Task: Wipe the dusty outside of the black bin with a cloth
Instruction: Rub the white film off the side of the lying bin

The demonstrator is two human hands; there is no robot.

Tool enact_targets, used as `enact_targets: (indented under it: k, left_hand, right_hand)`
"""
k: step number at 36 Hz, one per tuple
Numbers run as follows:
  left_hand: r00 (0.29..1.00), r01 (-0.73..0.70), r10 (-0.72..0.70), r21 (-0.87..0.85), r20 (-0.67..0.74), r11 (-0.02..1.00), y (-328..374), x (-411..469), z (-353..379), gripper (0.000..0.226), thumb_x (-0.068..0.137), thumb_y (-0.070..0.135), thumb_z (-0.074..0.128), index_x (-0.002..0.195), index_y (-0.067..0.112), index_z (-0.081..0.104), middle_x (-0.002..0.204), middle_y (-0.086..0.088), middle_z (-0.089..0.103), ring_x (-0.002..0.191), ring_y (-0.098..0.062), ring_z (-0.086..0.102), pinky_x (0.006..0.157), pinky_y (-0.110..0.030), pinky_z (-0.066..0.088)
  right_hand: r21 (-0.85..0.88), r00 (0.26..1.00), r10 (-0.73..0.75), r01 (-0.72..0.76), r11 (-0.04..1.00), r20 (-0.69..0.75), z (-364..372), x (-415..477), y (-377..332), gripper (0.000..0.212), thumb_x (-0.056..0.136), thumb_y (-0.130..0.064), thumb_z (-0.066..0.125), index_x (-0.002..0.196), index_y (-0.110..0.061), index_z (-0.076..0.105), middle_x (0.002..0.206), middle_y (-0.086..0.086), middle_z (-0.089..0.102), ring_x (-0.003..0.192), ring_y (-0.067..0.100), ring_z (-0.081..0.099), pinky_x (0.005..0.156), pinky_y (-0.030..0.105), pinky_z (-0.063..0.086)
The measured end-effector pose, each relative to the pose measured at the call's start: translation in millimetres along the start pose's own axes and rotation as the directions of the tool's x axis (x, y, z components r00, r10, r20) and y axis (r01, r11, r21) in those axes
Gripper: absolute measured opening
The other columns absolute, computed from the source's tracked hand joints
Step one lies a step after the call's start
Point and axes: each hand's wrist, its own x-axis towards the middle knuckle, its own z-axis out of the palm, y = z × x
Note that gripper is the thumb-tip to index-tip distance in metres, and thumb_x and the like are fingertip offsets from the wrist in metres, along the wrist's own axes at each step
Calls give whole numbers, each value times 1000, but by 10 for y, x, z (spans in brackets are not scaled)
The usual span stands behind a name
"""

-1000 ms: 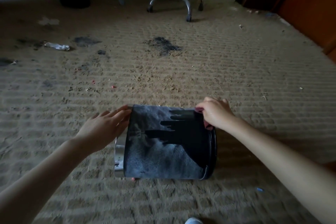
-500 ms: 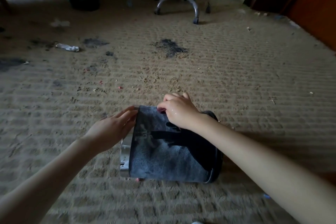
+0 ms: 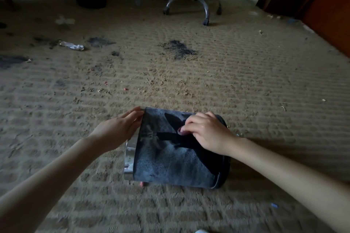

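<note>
The black bin (image 3: 170,164), laid lengthwise left-to-right on the carpet (image 3: 189,85), is braced at its left end by the left hand (image 3: 117,130), fingers straight, while the cloth (image 3: 181,131) is pinched atop it by the curled right hand (image 3: 206,134), with dust seen toward the bin's left end.

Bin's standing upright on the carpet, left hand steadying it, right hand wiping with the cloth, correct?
No: in the head view the black bin lies on its side on the carpet. Left hand steadies it, right hand holds the cloth to it.

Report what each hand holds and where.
Right hand pinches a pinkish cloth, bunched against the black bin's side. Left hand holds nothing; straight fingers touch its end.
</note>
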Motion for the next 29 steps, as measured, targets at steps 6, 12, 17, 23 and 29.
enact_targets:
  k: [6, 12, 17, 23, 29]
  left_hand:
    - [1000, -9, 9, -41, 0, 999, -13, 15, 27, 51, 96, 44, 18, 146, 33, 17, 152, 23, 1, 124, -14, 49, 94, -38, 48]
    - [1000, -12, 12, -25, -9, 1000, -25, 29, 35, 53, 94, 47, 15, 146, 34, 16, 148, 28, 0, 122, -14, 51, 90, -39, 51]
    - [1000, 8, -8, 23, -2, 1000, -37, 54, 26, 53, 94, 48, 12, 145, 37, 14, 149, 26, -1, 115, -15, 56, 79, -37, 55]
    - [1000, 7, -7, 68, 7, 998, -26, 32, -13, 53, 94, 49, 14, 145, 37, 15, 152, 23, 4, 116, -17, 56, 77, -35, 55]
    - [1000, 13, -13, 30, 8, 999, 0, 42, -20, 51, 96, 45, 16, 146, 35, 16, 152, 21, 5, 116, -18, 56, 86, -39, 53]
  right_hand:
    - [240, 928, 359, -327, 914, -100, -235, 341, 256, 29, 88, 2, 55, 108, -14, 69, 102, -8, 62, 101, 16, 54, 88, 23, 37]
    - [209, 889, 423, -454, 866, 178, 34, 580, 314, 34, 89, 5, 46, 107, -12, 69, 102, -4, 55, 105, 25, 54, 91, 35, 43]
    - [229, 916, 374, -398, 888, 141, 128, 461, 211, 36, 88, 10, 43, 105, -8, 69, 107, 5, 61, 105, 19, 57, 95, 32, 45]
    - [233, 973, 209, -227, 946, 100, 20, 49, 24, 37, 85, 8, 49, 94, -19, 73, 98, -9, 64, 94, 8, 58, 89, 24, 45]
    - [249, 973, 205, -227, 942, 110, -24, -176, -45, 35, 85, 8, 51, 97, -16, 73, 96, -6, 60, 93, 8, 56, 89, 23, 45]
